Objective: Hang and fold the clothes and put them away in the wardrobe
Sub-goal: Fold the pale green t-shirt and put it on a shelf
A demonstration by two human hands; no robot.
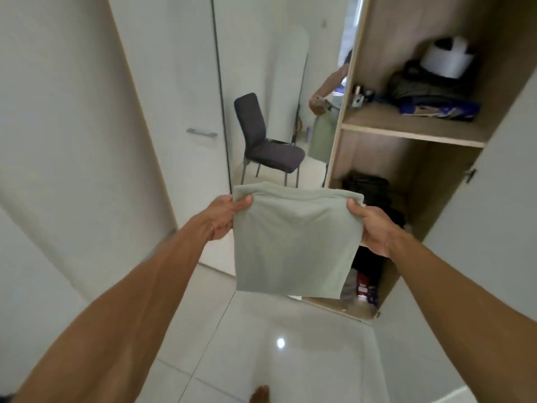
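**Head view.** A folded pale green garment (290,245) hung in the air just in front of the open wardrobe (359,82), level with its lower compartment. The left hand (223,218) pinched the folded top edge at the corner farther from the wardrobe, thumb over the front. The right hand (372,228) pinched the corner nearer the wardrobe in the same way, so both hands were closed on the cloth. Below the wardrobe's middle shelf (412,136), dark clothes (374,187) lay in a pile. The step in hand appeared to be setting the fold into that compartment. To do it well, the top edge would best be kept taut and level so the layers did not slip apart. The hanging end would go down first on the pile, and both corners would be released together. A dark chair (267,141) stood beyond the wardrobe's outer side panel.
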